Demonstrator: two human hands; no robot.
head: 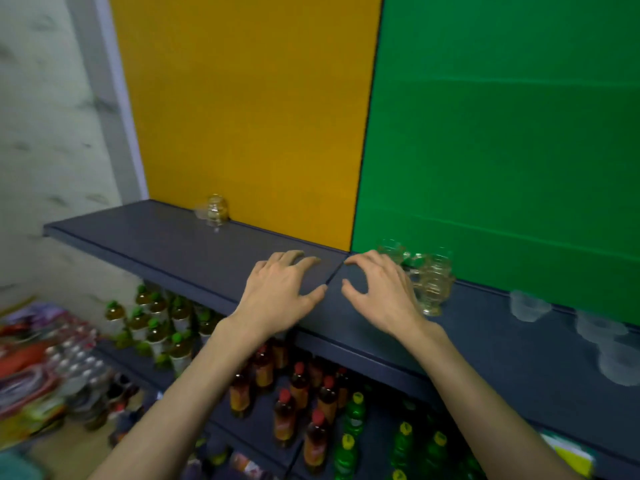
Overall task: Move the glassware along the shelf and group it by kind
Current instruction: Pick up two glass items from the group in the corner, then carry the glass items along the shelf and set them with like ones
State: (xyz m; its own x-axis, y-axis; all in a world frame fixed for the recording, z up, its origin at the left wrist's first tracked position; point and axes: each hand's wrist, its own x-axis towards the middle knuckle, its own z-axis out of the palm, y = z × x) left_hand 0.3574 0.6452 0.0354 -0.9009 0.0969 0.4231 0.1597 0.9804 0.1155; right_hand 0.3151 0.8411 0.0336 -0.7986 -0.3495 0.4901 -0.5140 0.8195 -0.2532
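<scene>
Glassware sits in three loose lots along the dark shelf [180,237], and I take the seam [336,271] where its two boards meet as my landmark. Both of my hands hover over that seam with nothing in them. My left hand [280,289] lies just left of it, fingers spread and lightly bent above the board. My right hand [384,292] is just right of it, fingers arched like a claw, released, its grip holding no glass.

Right of the seam, close behind my right hand, stands a cluster of clear ribbed glasses [433,282]; one footed piece at the front looks nearly touching my knuckles, though blur keeps me from saying whether it does. Well left of the seam, against the yellow back panel [249,116], a single small glass jar [216,209] stands alone. Far right of the seam, along the green panel [502,133], a row of frosted tumblers [530,304] trails toward the edge of view, too smeared to count.

I judge this a between-picks moment: sorting is under way, no piece is in hand, and the next one is being chosen. The nearest candidate is the ribbed cluster. The next move calls for turning my right hand toward one glass, closing around its body without knocking its neighbours, and lifting it clear before carrying it along the shelf. Bottles [298,410] crowd the lower shelf below the seam, so a dropped glass would land among them.
</scene>
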